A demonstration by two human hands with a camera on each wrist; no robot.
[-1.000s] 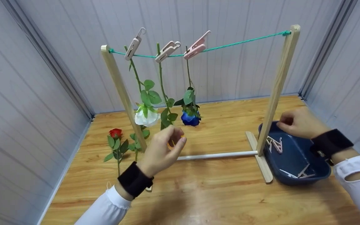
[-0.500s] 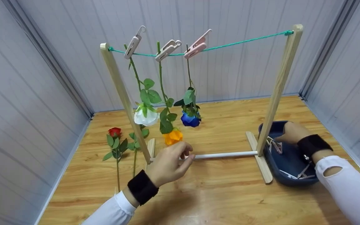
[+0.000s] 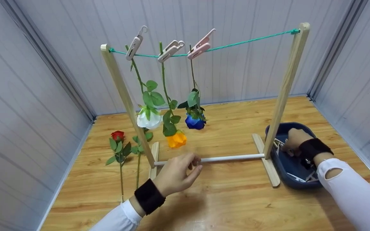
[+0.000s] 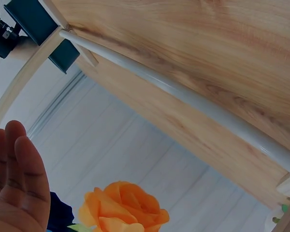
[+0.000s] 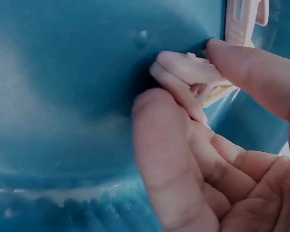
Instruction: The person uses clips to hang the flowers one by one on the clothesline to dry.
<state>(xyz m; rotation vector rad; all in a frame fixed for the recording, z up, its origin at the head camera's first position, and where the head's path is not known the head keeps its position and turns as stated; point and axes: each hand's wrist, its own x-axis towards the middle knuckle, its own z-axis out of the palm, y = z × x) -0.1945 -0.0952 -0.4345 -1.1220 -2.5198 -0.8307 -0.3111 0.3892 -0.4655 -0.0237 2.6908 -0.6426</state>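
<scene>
My right hand (image 3: 295,141) is down in a dark blue tub (image 3: 292,165). In the right wrist view its thumb and fingers pinch a pale pink clothespin (image 5: 186,70); another clothespin (image 5: 239,21) lies beside the thumb. My left hand (image 3: 178,171), loosely curled and holding nothing, hovers in front of the rack's white crossbar (image 3: 233,158). Above it an orange rose (image 3: 176,140) hangs head down from a green cord (image 3: 249,40), between a white rose (image 3: 149,120) and a blue rose (image 3: 195,122). Clothespins (image 3: 201,48) clamp all three stems to the cord.
Wooden posts (image 3: 283,93) hold the cord on both sides, standing on flat feet. At the left, a red rose (image 3: 118,136) lies on the wooden table (image 3: 236,199) beside another leafy stem (image 3: 138,163). More clothespins (image 3: 295,177) lie in the tub. Pale panels enclose the table.
My right hand has gone down into the tub and moved left onto a clothespin. My left hand has drifted right and lower, uncovering the orange rose.
</scene>
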